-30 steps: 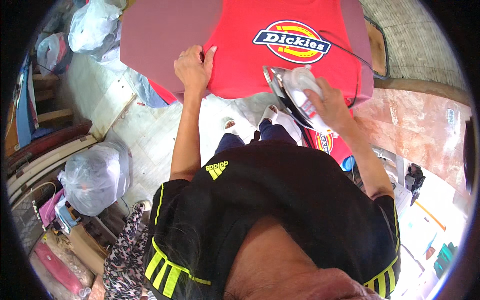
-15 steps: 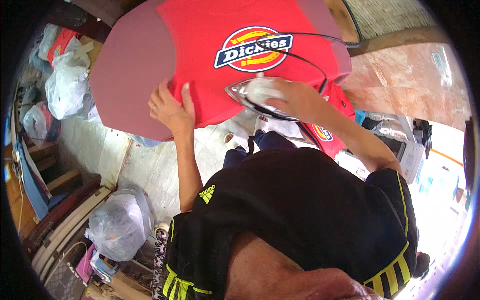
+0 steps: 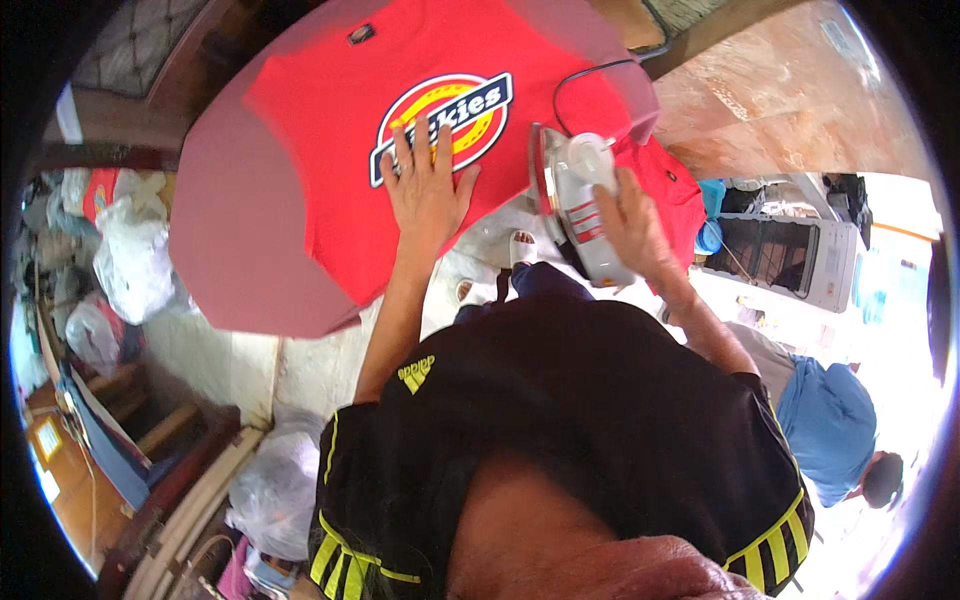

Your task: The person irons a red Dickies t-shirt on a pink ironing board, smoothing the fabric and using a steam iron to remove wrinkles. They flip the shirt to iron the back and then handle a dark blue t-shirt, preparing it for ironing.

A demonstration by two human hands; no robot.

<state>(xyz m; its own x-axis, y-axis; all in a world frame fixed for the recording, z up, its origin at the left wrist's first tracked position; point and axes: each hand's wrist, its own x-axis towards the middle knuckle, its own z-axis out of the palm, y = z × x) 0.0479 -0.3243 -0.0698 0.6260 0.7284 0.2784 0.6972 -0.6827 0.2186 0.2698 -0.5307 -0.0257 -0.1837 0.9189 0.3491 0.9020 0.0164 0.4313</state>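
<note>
A red shirt (image 3: 320, 150) with a large yellow, white and blue printed emblem (image 3: 447, 122) lies spread over a dull maroon-covered ironing board (image 3: 235, 215). My left hand (image 3: 428, 190) rests flat on the shirt, fingers stretched over the lower left of the emblem. On the right, my right hand (image 3: 638, 232) grips a white steam iron (image 3: 590, 205). The iron is tilted on its side at the board's near right edge, its metal soleplate facing left. Whether it touches the board is unclear. Its black cord (image 3: 557, 90) curves up and away to the right.
Another red garment (image 3: 668, 195) hangs at the board's right side. Farther right are a white appliance (image 3: 825, 265) and a person in a blue shirt (image 3: 828, 425). Stuffed plastic bags (image 3: 135, 260) crowd the left, with one more clear bag (image 3: 280, 490) on the floor nearer me.
The iron has moved right, off the shirt's middle, and turned on its side. My left hand has shifted from the shirt's left edge onto the emblem. A person now shows at right.
</note>
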